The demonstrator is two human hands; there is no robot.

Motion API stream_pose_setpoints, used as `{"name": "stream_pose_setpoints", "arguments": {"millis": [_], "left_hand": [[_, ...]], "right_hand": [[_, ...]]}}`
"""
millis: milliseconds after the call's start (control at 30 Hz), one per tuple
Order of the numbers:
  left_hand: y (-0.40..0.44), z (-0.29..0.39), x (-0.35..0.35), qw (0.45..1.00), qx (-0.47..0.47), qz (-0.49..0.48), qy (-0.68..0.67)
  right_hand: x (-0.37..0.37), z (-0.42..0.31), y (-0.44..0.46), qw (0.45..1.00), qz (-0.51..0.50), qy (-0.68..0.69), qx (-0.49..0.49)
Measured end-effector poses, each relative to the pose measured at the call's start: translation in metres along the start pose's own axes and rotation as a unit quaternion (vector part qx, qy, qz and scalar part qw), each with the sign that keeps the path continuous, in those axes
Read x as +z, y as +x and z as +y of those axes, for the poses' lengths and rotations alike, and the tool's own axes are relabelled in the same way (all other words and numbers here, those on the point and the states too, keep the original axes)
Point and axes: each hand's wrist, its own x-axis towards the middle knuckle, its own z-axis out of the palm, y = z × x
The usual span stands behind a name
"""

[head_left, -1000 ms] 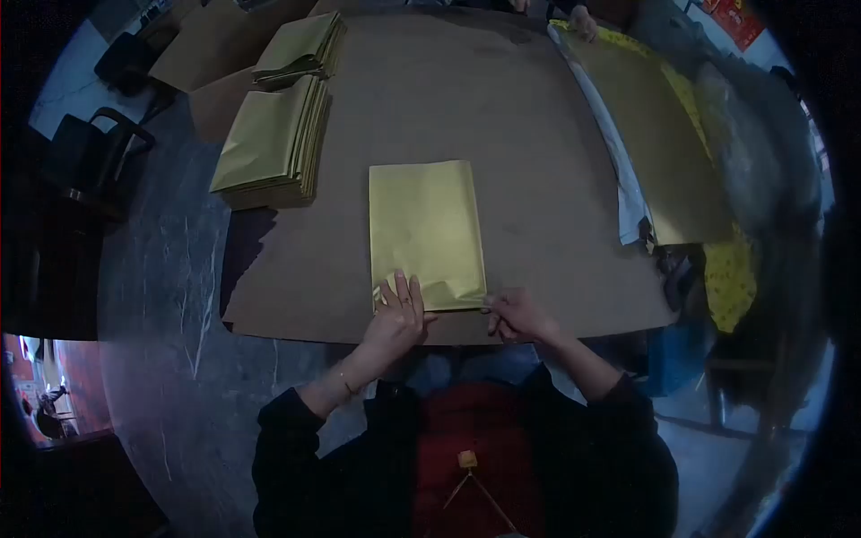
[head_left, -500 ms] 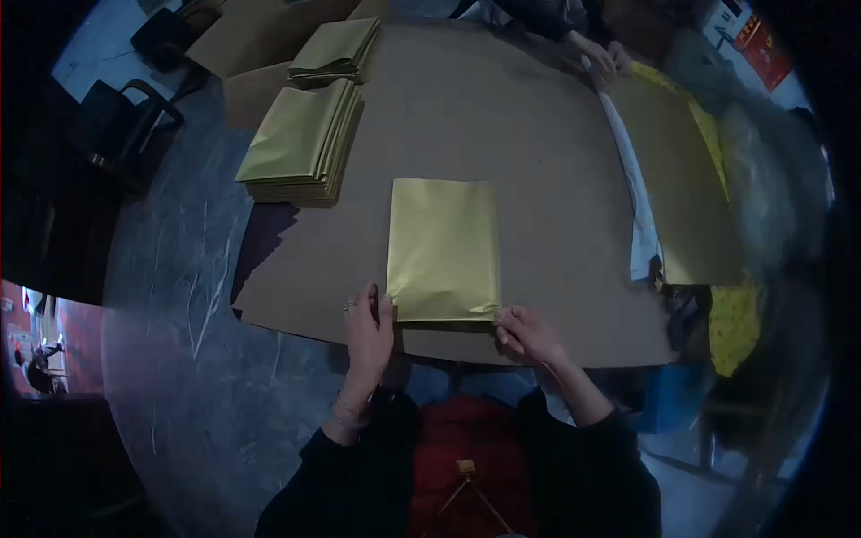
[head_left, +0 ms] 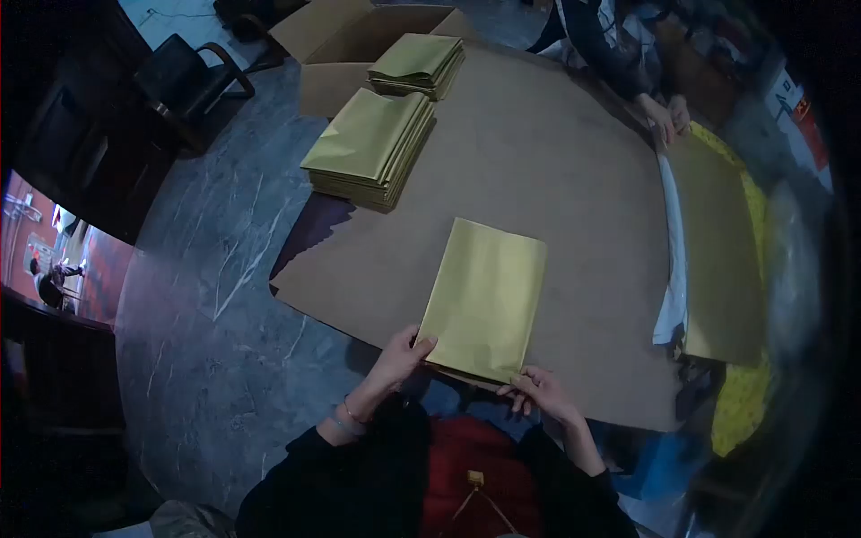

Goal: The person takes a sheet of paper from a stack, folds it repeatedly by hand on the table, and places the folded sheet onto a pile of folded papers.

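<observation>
A flat gold paper envelope [head_left: 487, 300] lies in front of me at the near edge of the table, slightly askew. With its thumb on top and fingers at the side, my left hand [head_left: 396, 360] grips the lower left corner. At the lower right corner, my right hand [head_left: 544, 394] pinches the near edge between thumb and fingers. To the far left rests a thick stack of similar gold envelopes [head_left: 366, 143], with a second stack [head_left: 417, 61] behind it.
Brown cardboard covers the table [head_left: 538, 143]. An open cardboard box [head_left: 318, 40] stands beyond the stacks. On the right, a co-worker's hands [head_left: 664, 117] touch the far end of a large gold-brown sheet [head_left: 717, 251] edged with white and yellow. A chair [head_left: 193, 85] stands at left.
The view has turned left, so the table appears further right. The envelope now sits tilted, and my left thumb has come over its corner. My right hand stays at the other corner.
</observation>
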Motion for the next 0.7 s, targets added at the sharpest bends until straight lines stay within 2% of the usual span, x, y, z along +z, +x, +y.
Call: {"name": "stream_pose_setpoints", "arguments": {"millis": [33, 67, 100, 167, 200, 233, 267, 300, 367, 433, 500, 567, 633, 700], "left_hand": [[0.002, -0.010, -0.001, 0.995, 0.019, 0.029, 0.094], [0.006, -0.021, 0.002, 0.996, 0.086, 0.029, 0.015], [-0.001, -0.006, 0.002, 0.996, 0.085, 0.032, 0.015], [-0.009, 0.044, -0.002, 0.979, 0.150, 0.050, 0.128], [-0.001, 0.049, -0.011, 0.986, 0.136, 0.038, 0.092], [-0.001, 0.071, -0.018, 0.979, 0.145, 0.059, 0.128], [-0.002, 0.093, -0.026, 0.971, 0.154, 0.081, 0.166], [0.008, 0.092, -0.041, 0.974, 0.205, 0.059, 0.079], [0.008, 0.139, -0.060, 0.960, 0.272, 0.072, 0.001], [0.015, 0.175, -0.089, 0.941, 0.298, 0.159, 0.015], [0.053, 0.188, -0.138, 0.923, 0.332, 0.186, -0.061], [0.083, 0.199, -0.170, 0.904, 0.353, 0.243, 0.017], [0.124, 0.195, -0.209, 0.898, 0.362, 0.251, 0.021], [0.164, 0.183, -0.247, 0.893, 0.315, 0.307, 0.100]], "right_hand": [[0.002, 0.004, 0.004, 0.999, 0.004, 0.034, -0.020], [0.003, 0.006, 0.007, 0.997, 0.009, 0.068, -0.039], [0.007, 0.004, 0.007, 0.997, 0.005, 0.068, -0.039], [0.021, -0.007, 0.012, 0.995, 0.036, 0.058, -0.077], [0.028, -0.014, 0.017, 0.994, 0.045, 0.059, -0.081], [0.034, -0.025, 0.024, 0.994, 0.041, 0.056, -0.083], [0.040, -0.040, 0.029, 0.988, 0.050, 0.057, -0.135], [0.046, -0.059, 0.034, 0.979, 0.060, 0.057, -0.186], [0.065, -0.116, 0.042, 0.971, 0.083, 0.046, -0.221], [0.077, -0.161, 0.070, 0.961, 0.052, 0.005, -0.271], [0.093, -0.203, 0.107, 0.955, 0.020, 0.018, -0.296], [0.101, -0.236, 0.152, 0.946, 0.040, -0.034, -0.318], [0.111, -0.259, 0.183, 0.916, 0.078, -0.115, -0.376], [0.119, -0.263, 0.225, 0.921, 0.057, -0.063, -0.379]]}}
